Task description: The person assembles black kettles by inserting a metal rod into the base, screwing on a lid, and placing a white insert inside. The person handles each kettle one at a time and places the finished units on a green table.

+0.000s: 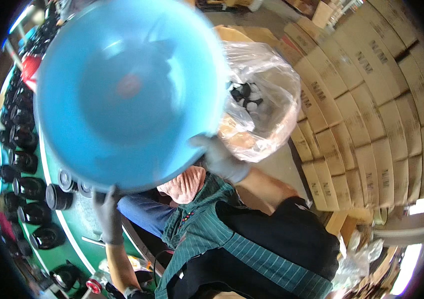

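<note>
A large light-blue plastic basin (97, 164) fills the upper left, tilted so that its inside faces me. Nothing shows inside it but a reddish mark on the bottom. My left hand (106, 214), in a grey glove, grips the lower rim with its fingers partly behind it. On the lower right rim, my right hand (222, 158), gloved likewise, is closed with the thumb over the edge. Right beside the basin stands a carton lined with a clear plastic bag (272, 129), holding small black and white pieces (247, 97).
To the left runs a green work surface (80, 219) with rows of glossy black rounded parts (35, 187). Stacked brown cartons (366, 109) form a wall at the right. A pink cloth (186, 185) lies by my lap. Crumpled clear plastic (356, 259) lies at lower right.
</note>
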`<act>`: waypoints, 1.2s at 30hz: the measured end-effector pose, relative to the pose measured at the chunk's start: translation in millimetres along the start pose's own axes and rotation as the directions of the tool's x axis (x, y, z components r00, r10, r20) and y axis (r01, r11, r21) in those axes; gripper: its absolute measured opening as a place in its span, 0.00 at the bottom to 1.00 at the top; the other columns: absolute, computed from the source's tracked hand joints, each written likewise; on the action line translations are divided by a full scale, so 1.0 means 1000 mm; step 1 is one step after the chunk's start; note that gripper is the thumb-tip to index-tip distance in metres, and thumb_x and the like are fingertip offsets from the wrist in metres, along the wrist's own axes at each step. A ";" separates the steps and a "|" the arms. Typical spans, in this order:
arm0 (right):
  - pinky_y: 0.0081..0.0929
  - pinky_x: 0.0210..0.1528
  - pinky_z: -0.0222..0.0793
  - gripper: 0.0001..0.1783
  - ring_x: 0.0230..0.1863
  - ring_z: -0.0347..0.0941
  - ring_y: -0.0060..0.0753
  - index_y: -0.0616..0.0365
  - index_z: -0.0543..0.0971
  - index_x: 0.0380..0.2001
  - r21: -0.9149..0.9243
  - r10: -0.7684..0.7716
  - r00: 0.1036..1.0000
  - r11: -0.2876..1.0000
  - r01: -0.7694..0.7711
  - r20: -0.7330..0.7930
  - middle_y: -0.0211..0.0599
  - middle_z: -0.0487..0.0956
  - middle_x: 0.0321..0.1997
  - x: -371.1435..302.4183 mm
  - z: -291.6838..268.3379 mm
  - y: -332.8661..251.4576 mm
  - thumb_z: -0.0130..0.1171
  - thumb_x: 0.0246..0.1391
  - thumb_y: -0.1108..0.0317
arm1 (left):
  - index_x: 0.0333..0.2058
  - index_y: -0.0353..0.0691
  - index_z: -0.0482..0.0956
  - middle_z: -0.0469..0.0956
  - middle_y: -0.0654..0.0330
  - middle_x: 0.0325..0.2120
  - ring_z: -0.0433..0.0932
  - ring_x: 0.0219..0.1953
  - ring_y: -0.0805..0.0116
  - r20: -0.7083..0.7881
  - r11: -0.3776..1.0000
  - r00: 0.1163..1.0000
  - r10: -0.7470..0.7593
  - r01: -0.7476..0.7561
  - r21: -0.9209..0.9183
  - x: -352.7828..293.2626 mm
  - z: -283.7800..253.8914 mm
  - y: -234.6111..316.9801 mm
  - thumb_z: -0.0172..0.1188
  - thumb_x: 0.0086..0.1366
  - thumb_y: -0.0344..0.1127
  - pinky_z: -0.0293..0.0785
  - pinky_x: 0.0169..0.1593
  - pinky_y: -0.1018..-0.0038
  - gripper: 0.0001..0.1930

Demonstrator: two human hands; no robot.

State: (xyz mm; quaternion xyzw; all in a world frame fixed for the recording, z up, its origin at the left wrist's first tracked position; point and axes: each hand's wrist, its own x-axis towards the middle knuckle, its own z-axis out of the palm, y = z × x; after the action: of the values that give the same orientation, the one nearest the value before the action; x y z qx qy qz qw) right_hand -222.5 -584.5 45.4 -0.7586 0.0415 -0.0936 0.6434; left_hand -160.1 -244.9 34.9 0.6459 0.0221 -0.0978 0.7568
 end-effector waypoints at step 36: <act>0.52 0.77 0.64 0.52 0.72 0.71 0.68 0.64 0.45 0.82 -0.633 -0.139 0.630 -0.027 -0.773 -0.764 0.64 0.54 0.84 0.058 -0.318 0.162 0.58 0.62 0.61 | 0.76 0.33 0.58 0.64 0.44 0.73 0.64 0.73 0.39 0.787 -0.140 0.454 0.417 -0.824 0.549 0.271 0.471 -0.047 0.71 0.59 0.53 0.65 0.72 0.44 0.52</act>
State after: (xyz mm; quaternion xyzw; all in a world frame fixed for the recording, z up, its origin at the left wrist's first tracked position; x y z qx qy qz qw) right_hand -218.3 -930.5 -59.5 -0.8479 0.5054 -0.1207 -0.1048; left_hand 53.1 -746.6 23.4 0.8350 -0.4938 0.1831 0.1597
